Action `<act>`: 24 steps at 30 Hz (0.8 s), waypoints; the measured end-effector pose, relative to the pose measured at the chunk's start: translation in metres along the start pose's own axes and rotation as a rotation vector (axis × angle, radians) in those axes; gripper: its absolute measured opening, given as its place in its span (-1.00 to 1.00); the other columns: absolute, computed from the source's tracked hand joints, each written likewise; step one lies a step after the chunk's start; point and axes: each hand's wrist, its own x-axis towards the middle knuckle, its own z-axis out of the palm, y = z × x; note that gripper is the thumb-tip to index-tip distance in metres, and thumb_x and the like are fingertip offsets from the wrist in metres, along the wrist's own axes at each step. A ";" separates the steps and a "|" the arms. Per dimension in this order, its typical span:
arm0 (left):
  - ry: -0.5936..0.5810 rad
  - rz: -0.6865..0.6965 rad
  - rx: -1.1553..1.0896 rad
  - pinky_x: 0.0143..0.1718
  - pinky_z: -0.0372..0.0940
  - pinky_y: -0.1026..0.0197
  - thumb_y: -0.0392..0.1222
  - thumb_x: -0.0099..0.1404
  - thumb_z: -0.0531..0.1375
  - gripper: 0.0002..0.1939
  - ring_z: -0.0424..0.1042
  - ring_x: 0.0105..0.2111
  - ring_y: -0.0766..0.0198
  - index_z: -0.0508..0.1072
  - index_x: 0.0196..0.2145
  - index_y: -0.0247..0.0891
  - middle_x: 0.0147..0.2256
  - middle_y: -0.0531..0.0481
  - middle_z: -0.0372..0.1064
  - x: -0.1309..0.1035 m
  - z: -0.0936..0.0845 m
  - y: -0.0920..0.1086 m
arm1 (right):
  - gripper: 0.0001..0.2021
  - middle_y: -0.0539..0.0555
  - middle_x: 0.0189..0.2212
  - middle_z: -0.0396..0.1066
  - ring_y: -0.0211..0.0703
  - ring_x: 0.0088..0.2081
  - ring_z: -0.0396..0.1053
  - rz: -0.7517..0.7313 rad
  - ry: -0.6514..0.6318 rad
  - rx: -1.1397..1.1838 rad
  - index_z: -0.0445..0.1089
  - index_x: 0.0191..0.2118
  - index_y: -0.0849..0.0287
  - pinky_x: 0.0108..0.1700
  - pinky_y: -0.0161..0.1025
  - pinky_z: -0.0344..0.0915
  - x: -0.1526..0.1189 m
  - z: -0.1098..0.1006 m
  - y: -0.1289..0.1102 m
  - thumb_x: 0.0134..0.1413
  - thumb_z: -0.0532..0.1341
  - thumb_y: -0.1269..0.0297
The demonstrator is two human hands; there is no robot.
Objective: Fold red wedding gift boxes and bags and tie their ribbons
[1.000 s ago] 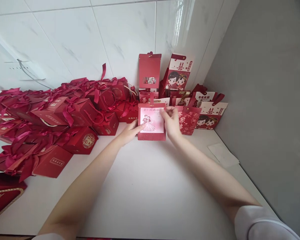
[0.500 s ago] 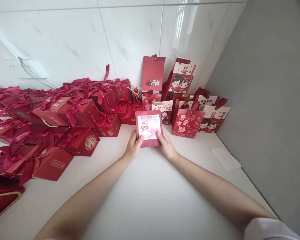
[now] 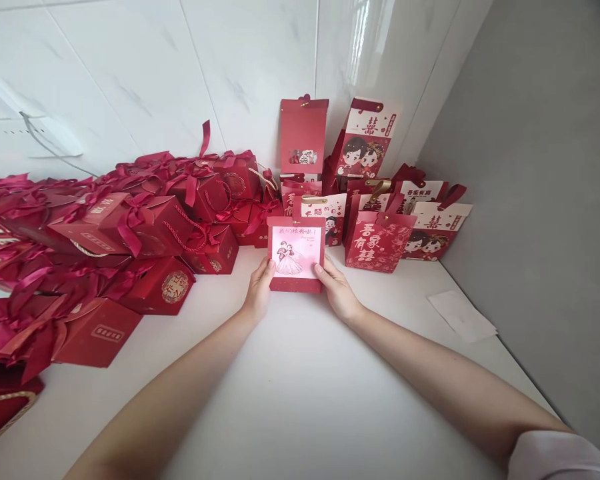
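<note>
A red gift bag [image 3: 296, 252] with a pink panel showing a drawn couple stands upright at the centre, its front towards me. My left hand [image 3: 261, 287] holds its left side, thumb at the front edge. On the right side, my right hand [image 3: 337, 288] grips it with the thumb on the panel's lower corner. The fingers behind the bag are partly hidden. Just behind it is a white-and-red bag [image 3: 333, 217] with a gold strap. A red floral bag [image 3: 379, 243] stands to the right of my right hand.
Many red boxes with ribbons [image 3: 105, 227] are piled on the left. Further bags stand at the back, including a red one with a small window [image 3: 303, 137] and a couple-print one [image 3: 364, 143]. White paper [image 3: 461, 316] lies on the white table [image 3: 280, 393] near the grey wall [image 3: 540, 200].
My left thumb has shifted from the pink panel to the bag's left edge, uncovering the drawn couple. The view has shifted slightly. Both hands still hold the bag.
</note>
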 end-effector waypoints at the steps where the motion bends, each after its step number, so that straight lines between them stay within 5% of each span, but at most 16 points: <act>1: 0.020 -0.004 0.000 0.22 0.24 -0.01 0.14 0.38 0.15 -0.47 0.38 0.16 -0.03 0.44 0.12 -0.29 0.10 -0.19 0.44 0.000 0.001 0.001 | -0.58 -0.08 0.32 0.20 -0.04 0.42 -0.06 0.017 -0.009 0.025 0.41 0.18 -0.10 0.46 0.03 -0.15 0.001 0.000 0.001 0.27 0.19 -0.05; 11: 0.071 0.009 0.063 0.15 0.30 -0.01 0.19 0.37 0.13 -0.45 0.39 0.14 -0.05 0.47 0.07 -0.31 0.07 -0.21 0.45 0.000 -0.001 0.002 | -0.55 -0.05 0.25 0.31 0.01 0.38 0.04 0.095 -0.021 0.150 0.39 0.16 -0.07 0.39 0.06 0.06 0.000 0.000 -0.003 0.19 0.27 -0.01; 16: 0.045 0.272 0.187 0.25 0.19 0.00 0.15 0.41 0.09 -0.34 0.24 0.26 0.01 0.08 0.35 -0.14 0.23 -0.18 0.26 -0.012 0.007 0.004 | -0.62 0.01 0.11 0.46 0.08 0.15 0.39 0.255 0.138 0.400 0.39 0.05 -0.02 0.18 0.11 0.34 0.008 -0.006 -0.004 0.18 0.23 -0.03; 18: -0.034 0.255 0.211 0.22 0.22 0.01 0.11 0.38 0.15 -0.26 0.24 0.26 -0.01 -0.02 0.38 -0.12 0.24 -0.18 0.25 -0.017 0.010 0.003 | -0.62 0.03 0.04 0.51 0.10 0.08 0.45 0.334 0.141 0.417 0.40 0.01 0.01 0.13 0.12 0.38 0.011 -0.010 -0.004 0.16 0.22 -0.05; 24: -0.321 0.040 0.253 0.11 0.33 -0.02 0.23 0.31 0.17 -0.36 0.35 0.16 -0.13 0.37 0.17 -0.25 0.16 -0.20 0.37 -0.020 0.009 0.000 | -0.60 0.08 -0.03 0.56 0.13 0.06 0.47 0.420 0.053 0.484 0.42 0.02 0.07 0.12 0.14 0.38 0.010 -0.013 -0.003 0.16 0.20 -0.03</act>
